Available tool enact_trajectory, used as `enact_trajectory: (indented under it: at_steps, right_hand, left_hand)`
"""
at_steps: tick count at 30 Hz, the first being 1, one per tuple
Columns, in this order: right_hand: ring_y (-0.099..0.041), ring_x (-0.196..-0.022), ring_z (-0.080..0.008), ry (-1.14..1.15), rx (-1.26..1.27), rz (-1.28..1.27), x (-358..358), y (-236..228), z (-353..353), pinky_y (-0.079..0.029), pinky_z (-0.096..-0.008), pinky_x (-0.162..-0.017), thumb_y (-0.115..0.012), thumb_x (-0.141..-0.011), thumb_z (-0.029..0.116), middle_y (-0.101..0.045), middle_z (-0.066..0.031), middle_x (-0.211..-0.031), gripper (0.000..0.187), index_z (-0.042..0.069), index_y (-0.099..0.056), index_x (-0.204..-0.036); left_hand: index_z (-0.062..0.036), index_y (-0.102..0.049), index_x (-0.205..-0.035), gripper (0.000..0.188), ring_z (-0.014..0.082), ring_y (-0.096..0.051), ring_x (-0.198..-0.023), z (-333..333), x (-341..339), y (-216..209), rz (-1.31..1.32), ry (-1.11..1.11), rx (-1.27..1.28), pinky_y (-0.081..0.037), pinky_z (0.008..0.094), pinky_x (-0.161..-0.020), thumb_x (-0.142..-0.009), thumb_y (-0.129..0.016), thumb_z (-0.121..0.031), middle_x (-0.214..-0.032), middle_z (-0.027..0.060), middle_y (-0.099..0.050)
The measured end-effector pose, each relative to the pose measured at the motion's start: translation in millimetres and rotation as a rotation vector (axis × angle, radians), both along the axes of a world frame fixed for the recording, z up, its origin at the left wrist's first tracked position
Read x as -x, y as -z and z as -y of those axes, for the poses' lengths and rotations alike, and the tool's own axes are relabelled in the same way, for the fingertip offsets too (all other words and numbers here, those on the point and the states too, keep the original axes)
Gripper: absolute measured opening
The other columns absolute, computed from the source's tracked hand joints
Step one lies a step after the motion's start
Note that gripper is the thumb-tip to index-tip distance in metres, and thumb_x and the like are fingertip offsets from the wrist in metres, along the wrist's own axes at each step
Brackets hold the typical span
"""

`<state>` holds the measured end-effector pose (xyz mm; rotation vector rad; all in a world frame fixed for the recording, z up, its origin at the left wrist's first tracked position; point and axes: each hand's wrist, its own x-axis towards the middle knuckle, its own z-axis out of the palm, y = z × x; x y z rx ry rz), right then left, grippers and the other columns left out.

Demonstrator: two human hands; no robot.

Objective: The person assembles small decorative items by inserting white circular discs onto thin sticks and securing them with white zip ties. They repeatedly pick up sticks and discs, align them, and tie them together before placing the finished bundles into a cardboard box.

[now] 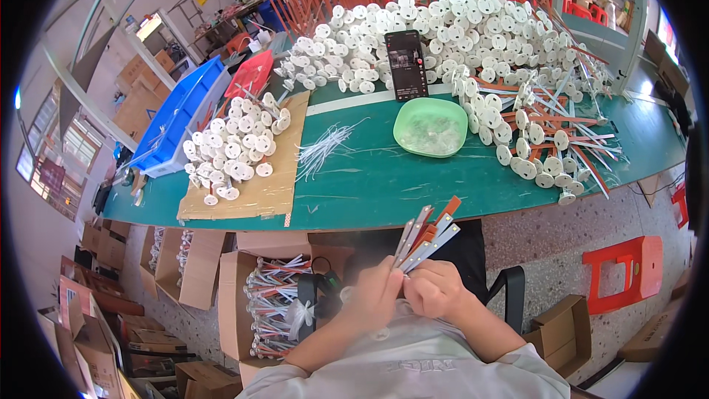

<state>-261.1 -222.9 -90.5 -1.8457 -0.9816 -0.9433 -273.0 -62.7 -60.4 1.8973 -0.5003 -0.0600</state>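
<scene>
Just in front of my body, my left hand is wrapped round a bundle of flat silver and orange-brown strips. Their ends fan upward near the table's front edge. My right hand is closed against the lower part of that bundle; what its fingers pinch is hidden. On the green table lies a loose bunch of thin white ties. Left of it, a pile of white disc-ended strips rests on a cardboard sheet.
A large heap of similar disc-ended strips covers the table's back and right. A phone stands behind a green bowl. A blue bin sits at left. Below are an open carton of bundles and a red stool.
</scene>
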Motion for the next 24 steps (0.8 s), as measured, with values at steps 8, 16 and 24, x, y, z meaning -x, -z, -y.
enact_trajectory:
  at_steps: [8,16,24]
  right_hand:
    - [-0.049,-0.054,-0.0069,-0.746,-1.344,-1.642,20.7,-24.1,-12.2,-0.039,-0.0220,-0.044,-0.050,-0.084,-0.002,-0.055,-0.0071,-0.068,0.021,0.007,-0.035,-0.096]
    - [-0.053,-0.061,-0.0179,0.195,-0.132,-0.045,4.0,-18.9,2.8,-0.043,-0.0276,-0.049,-0.064,-0.063,-0.007,-0.057,-0.0089,-0.081,0.036,0.005,-0.052,-0.095]
    - [-0.053,-0.056,-0.0139,0.053,0.163,0.061,4.4,-11.4,16.0,-0.044,-0.0245,-0.045,-0.070,-0.065,0.006,-0.058,-0.0012,-0.075,0.031,0.004,-0.064,-0.095]
  left_hand:
    - [0.0014,-0.053,-0.092,0.028,0.0330,-0.058,-0.057,9.1,8.8,11.3,0.083,-0.134,0.023,-0.043,0.0412,-0.054,-0.097,-0.041,-0.023,-0.065,0.0167,-0.058]
    - [0.0017,-0.051,-0.090,0.028,0.0318,-0.055,-0.054,2.7,5.5,11.8,0.003,-0.169,0.004,-0.040,0.0393,-0.051,-0.098,-0.040,-0.023,-0.060,0.0147,-0.052]
    - [0.0029,-0.050,-0.091,0.027,0.0368,-0.056,-0.057,3.1,6.1,22.0,0.032,-0.031,0.033,-0.040,0.0405,-0.052,-0.098,-0.040,-0.021,-0.064,0.0192,-0.053]
